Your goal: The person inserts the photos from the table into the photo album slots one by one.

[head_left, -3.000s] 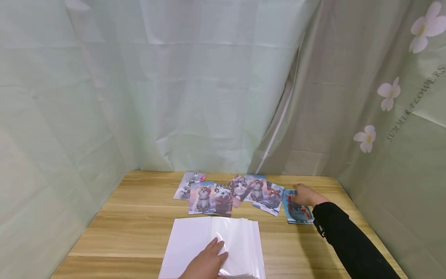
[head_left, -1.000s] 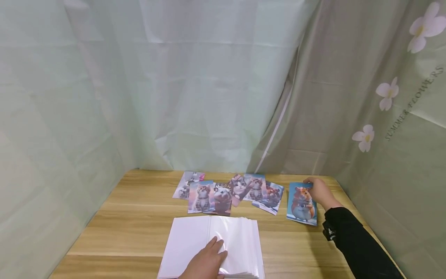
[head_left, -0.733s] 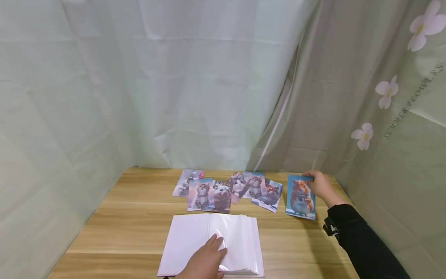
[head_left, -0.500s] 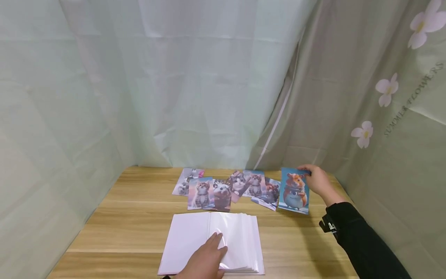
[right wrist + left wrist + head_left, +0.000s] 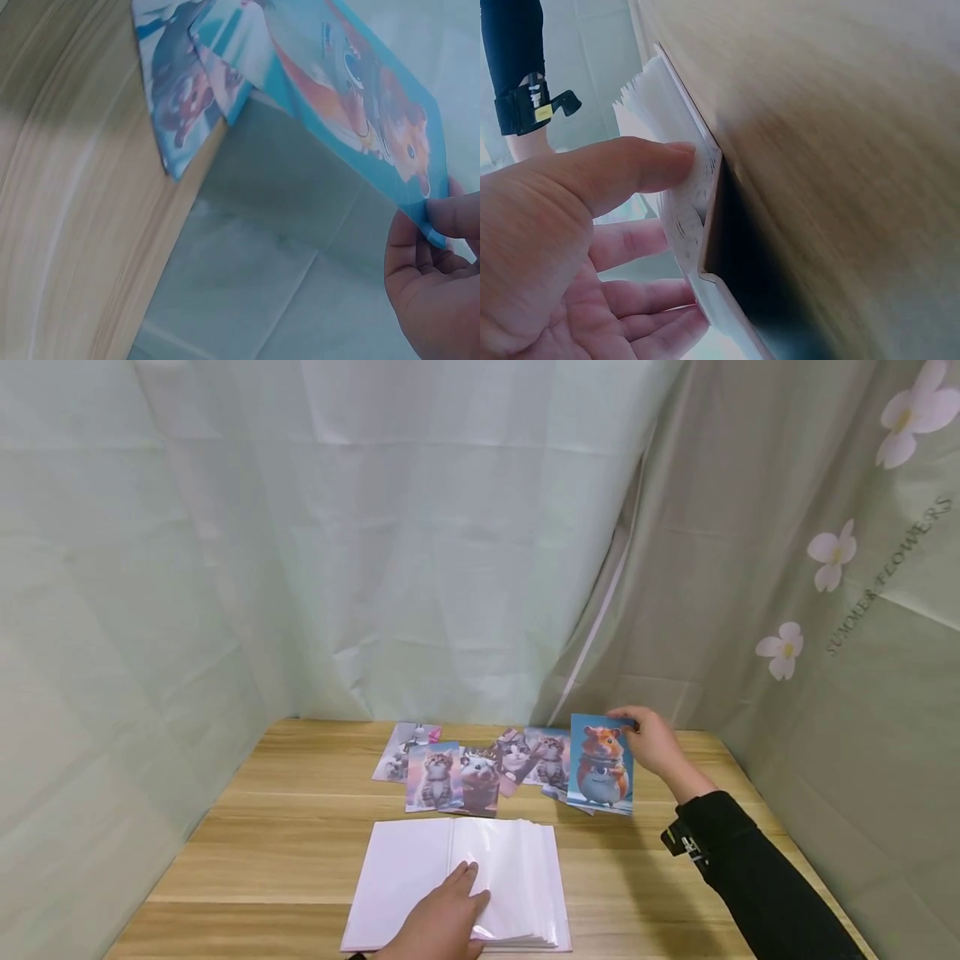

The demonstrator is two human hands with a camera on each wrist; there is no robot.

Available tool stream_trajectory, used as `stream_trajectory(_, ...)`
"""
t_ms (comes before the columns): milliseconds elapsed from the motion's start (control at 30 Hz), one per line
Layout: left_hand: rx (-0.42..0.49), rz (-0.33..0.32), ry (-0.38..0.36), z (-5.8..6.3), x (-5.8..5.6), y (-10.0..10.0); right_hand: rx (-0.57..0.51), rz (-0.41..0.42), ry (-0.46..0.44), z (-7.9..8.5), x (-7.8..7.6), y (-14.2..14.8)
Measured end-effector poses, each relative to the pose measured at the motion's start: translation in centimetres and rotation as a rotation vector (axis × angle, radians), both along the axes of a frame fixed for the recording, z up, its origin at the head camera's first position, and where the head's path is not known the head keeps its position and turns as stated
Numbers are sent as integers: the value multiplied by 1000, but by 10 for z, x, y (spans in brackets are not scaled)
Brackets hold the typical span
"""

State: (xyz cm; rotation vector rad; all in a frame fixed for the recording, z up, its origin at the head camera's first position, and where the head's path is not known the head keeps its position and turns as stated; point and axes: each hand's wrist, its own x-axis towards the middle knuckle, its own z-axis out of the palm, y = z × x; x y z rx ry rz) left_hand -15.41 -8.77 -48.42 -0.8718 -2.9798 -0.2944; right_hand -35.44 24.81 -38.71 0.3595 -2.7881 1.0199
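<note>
My right hand (image 5: 651, 745) pinches the top right corner of a blue photo card (image 5: 600, 766) with a hamster on it. In the right wrist view the thumb lies on the front of the hamster card (image 5: 382, 120) and curled fingers are behind it. The card is lifted and upright, in front of a bear card (image 5: 180, 105) on the table. My left hand (image 5: 442, 912) rests on the open white photo album (image 5: 401, 881), fingers extended over its clear sleeves (image 5: 502, 868). In the left wrist view the thumb (image 5: 641, 171) touches the bottom edge of the pages.
Several overlapping animal cards lie behind the album, among them a kitten card (image 5: 435, 779) and a crowned hamster card (image 5: 480, 781). The wooden table (image 5: 262, 860) ends against a pale curtain (image 5: 427, 568) at the back and sides.
My right hand has lifted the hamster card off the table, stood it upright and carried it left, partly covering the bear card. The left hand stays on the album.
</note>
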Motion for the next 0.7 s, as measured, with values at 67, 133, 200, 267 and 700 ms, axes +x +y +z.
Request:
stream_trajectory(67, -1, -3, 4, -1, 0, -1, -4, 6, 2, 0, -1, -5)
stream_trajectory(133, -2, -4, 7, -1, 0, -2, -10, 9, 15, 1, -1, -11)
stream_trajectory(200, -4, -4, 7, -1, 0, -2, -18, 14, 25, 2, -1, -17)
stream_trajectory(267, -6, -5, 9, -1, 0, -3, -29, 17, 26, 2, -1, -23)
stream_trajectory(700, -30, -12, -6, 3, 1, -2, -156, 24, 90, -9, -12, -55)
